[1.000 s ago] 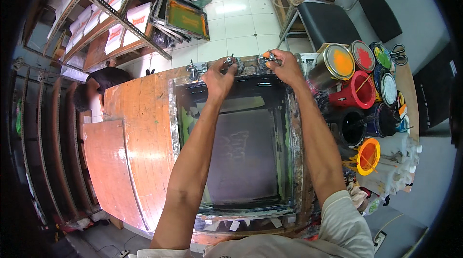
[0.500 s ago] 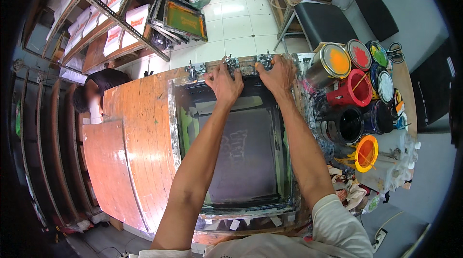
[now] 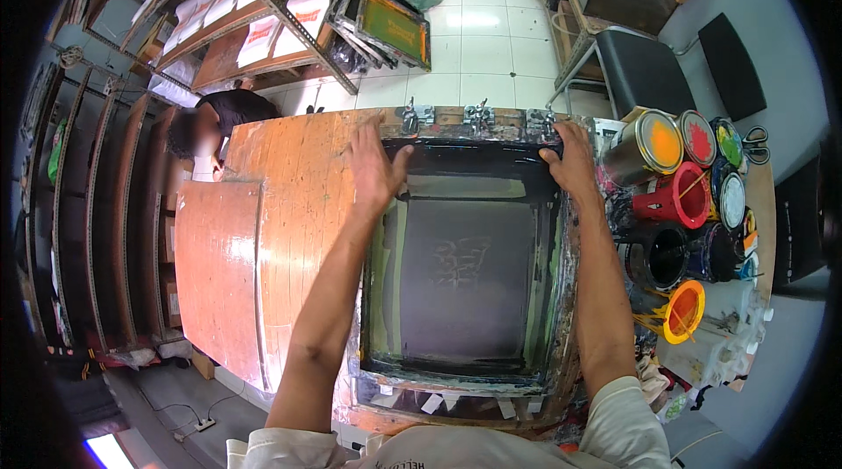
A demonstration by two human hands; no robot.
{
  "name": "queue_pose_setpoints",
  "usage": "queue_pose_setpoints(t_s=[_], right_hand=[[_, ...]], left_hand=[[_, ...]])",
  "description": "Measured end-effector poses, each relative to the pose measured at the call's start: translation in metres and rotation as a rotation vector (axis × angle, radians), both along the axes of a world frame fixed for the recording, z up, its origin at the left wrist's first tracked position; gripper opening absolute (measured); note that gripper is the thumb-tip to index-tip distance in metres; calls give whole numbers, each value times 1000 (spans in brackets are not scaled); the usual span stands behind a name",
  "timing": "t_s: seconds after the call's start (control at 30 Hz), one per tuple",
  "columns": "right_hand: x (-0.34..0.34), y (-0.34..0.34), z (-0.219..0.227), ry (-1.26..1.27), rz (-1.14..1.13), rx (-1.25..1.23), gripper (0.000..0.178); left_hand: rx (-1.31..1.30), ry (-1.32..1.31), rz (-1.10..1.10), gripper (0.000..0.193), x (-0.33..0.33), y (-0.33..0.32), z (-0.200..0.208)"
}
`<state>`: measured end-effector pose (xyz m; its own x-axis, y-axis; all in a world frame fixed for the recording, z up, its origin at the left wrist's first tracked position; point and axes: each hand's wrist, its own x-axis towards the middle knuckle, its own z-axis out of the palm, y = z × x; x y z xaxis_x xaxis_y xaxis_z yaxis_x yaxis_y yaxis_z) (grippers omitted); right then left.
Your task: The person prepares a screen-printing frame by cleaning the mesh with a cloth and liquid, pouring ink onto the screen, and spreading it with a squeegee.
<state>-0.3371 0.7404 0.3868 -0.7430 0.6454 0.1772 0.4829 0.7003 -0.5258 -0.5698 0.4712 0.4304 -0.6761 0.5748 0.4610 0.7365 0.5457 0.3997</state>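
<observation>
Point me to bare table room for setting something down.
Free: the wooden tabletop between the left forearm and the flat board, and that board's own surface. Crowded: right of the printing screen, where paint cans and tubs stand packed; also its far edge, lined with clamps.

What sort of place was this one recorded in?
Most likely a screen-printing workshop: a framed screen lies by metal clamps, colour-stained pots stand to its right, and white pieces with red print lie on shelves.
</observation>
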Motion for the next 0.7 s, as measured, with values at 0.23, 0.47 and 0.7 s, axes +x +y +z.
queue_pose_setpoints(t_s=[0.23,0.47,0.7], right_hand=[[1,6,1,15,16,-50,51],[1,10,-10,50,24,-55,51],[7,14,-10,52,51,-20,49]], left_hand=[[-262,-385,-280,55,-55,4,-16],[-260,-478,-260,52,-69,2,-34],[-276,-385,-257,51,-59,8,-27]])
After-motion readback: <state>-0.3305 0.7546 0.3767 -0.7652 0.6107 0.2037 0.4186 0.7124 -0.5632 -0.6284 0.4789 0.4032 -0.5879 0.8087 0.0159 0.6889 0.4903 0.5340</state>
